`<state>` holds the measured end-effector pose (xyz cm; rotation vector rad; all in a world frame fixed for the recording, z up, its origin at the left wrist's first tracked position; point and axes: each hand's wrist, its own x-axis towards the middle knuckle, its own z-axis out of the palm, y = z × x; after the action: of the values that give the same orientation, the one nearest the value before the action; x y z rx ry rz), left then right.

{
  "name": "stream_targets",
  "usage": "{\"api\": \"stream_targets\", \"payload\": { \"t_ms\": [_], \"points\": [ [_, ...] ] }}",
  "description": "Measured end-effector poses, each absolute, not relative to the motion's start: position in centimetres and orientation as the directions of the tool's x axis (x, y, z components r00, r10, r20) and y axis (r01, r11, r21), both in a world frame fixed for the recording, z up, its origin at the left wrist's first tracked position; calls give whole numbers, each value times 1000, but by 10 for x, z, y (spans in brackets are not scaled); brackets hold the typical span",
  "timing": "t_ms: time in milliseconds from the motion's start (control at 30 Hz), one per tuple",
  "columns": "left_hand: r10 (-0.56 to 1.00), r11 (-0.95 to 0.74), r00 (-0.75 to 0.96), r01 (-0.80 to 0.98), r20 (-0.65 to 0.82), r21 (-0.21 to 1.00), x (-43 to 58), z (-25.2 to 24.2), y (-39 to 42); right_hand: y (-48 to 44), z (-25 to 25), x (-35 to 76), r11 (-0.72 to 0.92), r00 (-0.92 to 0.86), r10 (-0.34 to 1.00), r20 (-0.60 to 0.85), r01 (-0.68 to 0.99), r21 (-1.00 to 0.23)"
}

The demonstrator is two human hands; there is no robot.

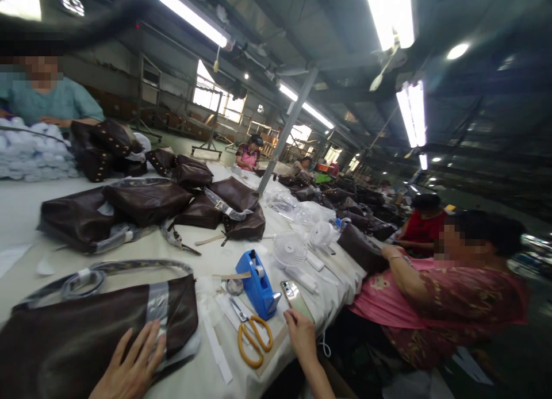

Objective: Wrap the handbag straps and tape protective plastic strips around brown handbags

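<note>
Dk. brown bag (81, 336) is laid flat at L., its handle (144, 264) (partly plastic-wrapped) arched beyond it; a translucent strip (157, 300) is set near its R. end. Pale phone (297, 300) is placed back-up, lenses exposed, to R.

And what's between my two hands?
In the head view, from left hand to right hand: the end of the brown bag, a white strip, then orange-handled scissors. A blue tape dispenser stands just beyond.

No legible lettering, brand, number or sign in view, none readable on the dark brown bag (86, 324), phone (296, 298), blue tape dispenser (259, 290)
</note>
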<state>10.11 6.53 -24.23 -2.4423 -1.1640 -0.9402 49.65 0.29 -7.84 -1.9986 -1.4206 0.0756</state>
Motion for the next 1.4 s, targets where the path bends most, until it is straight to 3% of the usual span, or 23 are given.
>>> {"api": "stream_targets", "payload": {
  "t_ms": [100,200,333,467,700,933,1033,1167,1300,1400],
  "points": [
    [617,-586,485,809,620,-50,101,-219,60,33,-49,458,4,159,960,232,816,-578],
    [637,-557,527,819,563,-136,101,-201,62,75,-16,403,215,-165,977,138,753,-622],
    [654,-529,535,829,535,-182,100,-193,64,125,17,328,581,-683,730,9,614,-534],
    [645,-513,531,834,550,-203,101,-193,63,168,16,280,751,-839,521,-155,537,-385],
    [650,-502,520,841,554,-201,103,-192,66,212,-21,234,852,-849,408,-336,486,-194],
    [646,-505,506,845,571,-177,103,-191,67,231,-60,211,794,-777,522,-352,593,-132],
    [645,-511,511,841,567,-177,103,-189,67,249,-63,215,708,-740,631,-233,672,-218],
    [650,-513,509,842,564,-168,103,-189,68,256,-62,227,524,-595,804,3,705,-478],
    [665,-524,505,841,550,-138,104,-191,69,225,-83,222,301,-290,944,157,565,-768],
    [686,-541,504,836,524,-96,100,-187,68,197,-112,205,201,-111,979,169,428,-881]
  ]
}}
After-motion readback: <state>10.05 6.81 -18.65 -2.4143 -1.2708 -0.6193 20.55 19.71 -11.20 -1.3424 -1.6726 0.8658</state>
